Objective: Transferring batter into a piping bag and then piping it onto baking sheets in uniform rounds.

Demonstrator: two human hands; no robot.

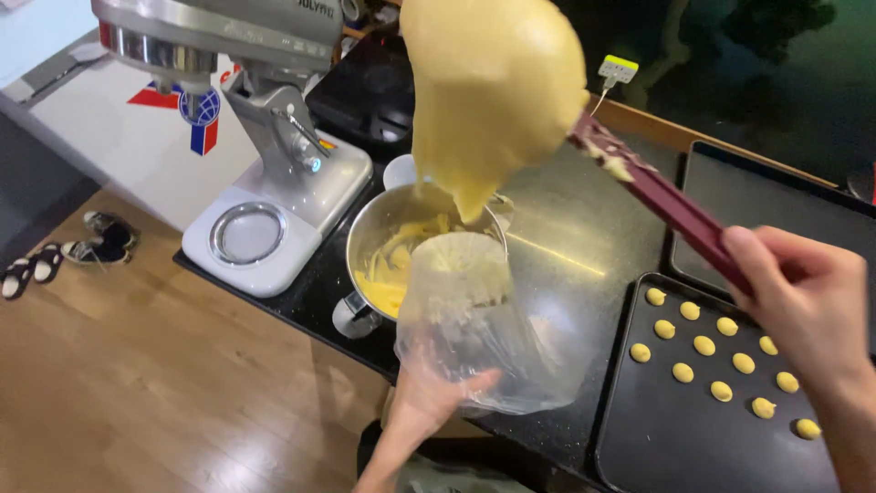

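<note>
My right hand grips the dark red handle of a spatula, raised high over the counter. A big lump of pale yellow batter clings to its blade and droops toward the bag below. My left hand holds a clear plastic piping bag from underneath, its mouth folded open and smeared with batter. Just behind the bag stands a steel mixing bowl with batter left on its inside.
A stand mixer sits at the counter's left edge. A dark baking tray with several small piped yellow dots lies at the right, a second dark tray behind it. Wooden floor and shoes lie to the left.
</note>
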